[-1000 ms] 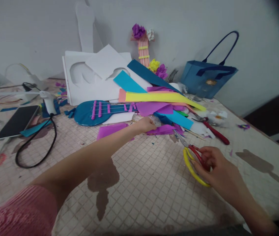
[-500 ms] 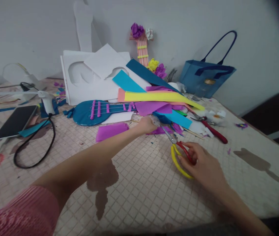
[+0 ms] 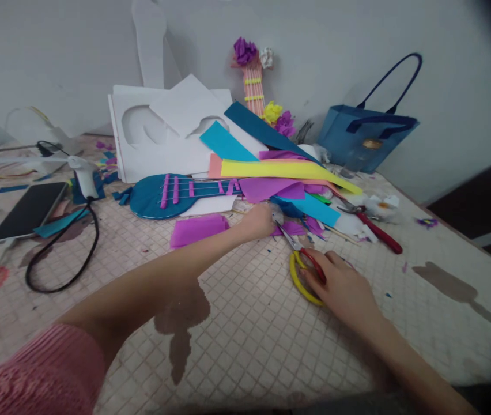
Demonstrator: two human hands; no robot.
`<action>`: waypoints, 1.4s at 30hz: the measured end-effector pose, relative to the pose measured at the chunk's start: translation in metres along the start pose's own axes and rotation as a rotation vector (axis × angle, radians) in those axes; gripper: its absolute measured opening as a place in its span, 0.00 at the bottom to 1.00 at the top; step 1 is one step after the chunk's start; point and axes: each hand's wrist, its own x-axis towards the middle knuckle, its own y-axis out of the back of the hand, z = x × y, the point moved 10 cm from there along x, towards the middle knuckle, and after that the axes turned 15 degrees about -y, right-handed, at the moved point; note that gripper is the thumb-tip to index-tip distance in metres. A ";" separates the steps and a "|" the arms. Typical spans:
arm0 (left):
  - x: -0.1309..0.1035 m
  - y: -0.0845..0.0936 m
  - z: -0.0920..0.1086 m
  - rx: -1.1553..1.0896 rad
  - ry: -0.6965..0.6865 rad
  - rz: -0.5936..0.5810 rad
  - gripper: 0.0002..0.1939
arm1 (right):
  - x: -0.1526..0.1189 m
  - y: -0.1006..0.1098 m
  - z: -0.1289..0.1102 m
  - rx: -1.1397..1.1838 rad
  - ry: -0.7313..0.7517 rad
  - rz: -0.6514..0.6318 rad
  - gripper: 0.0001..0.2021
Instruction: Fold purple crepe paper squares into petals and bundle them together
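My right hand (image 3: 340, 282) grips a pair of scissors (image 3: 298, 248) with red and yellow handles. Their blades point up and to the left, with the tips close by the fingers of my left hand (image 3: 257, 222). That left hand is closed beside a clear, crinkled plastic piece; its fingertips and whatever they pinch are hidden. Just beyond it lies a blue toy guitar (image 3: 159, 197) with purple bars and thin strings. Purple paper (image 3: 271, 189) covers part of its neck. Another folded purple sheet (image 3: 197, 230) lies left of my left hand.
Yellow paper (image 3: 280, 169), blue strips (image 3: 267, 131) and white cut boards (image 3: 142, 158) pile up behind. Red-handled pliers (image 3: 379, 233) lie at right, a blue bag (image 3: 358, 135) behind them. At left are a phone (image 3: 29, 210) and a corded white glue gun (image 3: 85, 176).
My right hand has moved the scissors left and slightly up, bringing the blade tips nearer my left hand. A small blue scrap now shows on the table at right.
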 end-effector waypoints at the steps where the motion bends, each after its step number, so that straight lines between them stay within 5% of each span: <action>1: -0.002 0.002 0.001 0.072 -0.013 0.002 0.16 | 0.000 0.000 0.000 -0.003 0.003 0.001 0.19; 11: -0.030 0.029 0.033 0.419 -0.305 0.069 0.07 | 0.000 0.001 -0.003 -0.023 0.033 0.005 0.18; 18: -0.034 0.001 0.051 0.531 -0.515 -0.039 0.08 | -0.001 0.002 -0.003 0.014 0.042 0.009 0.17; 29: -0.027 -0.010 0.036 0.525 -0.571 -0.090 0.11 | -0.006 0.004 -0.001 -0.028 0.023 0.028 0.19; 36: -0.028 -0.011 0.036 0.523 -0.599 -0.075 0.11 | 0.033 0.020 -0.009 0.088 0.181 0.115 0.18; 38: -0.028 -0.011 0.036 0.533 -0.604 -0.072 0.11 | 0.045 0.011 -0.023 0.146 0.356 0.075 0.24; 42: -0.029 -0.012 0.036 0.555 -0.616 -0.082 0.10 | 0.062 -0.015 -0.027 0.151 0.483 -0.024 0.29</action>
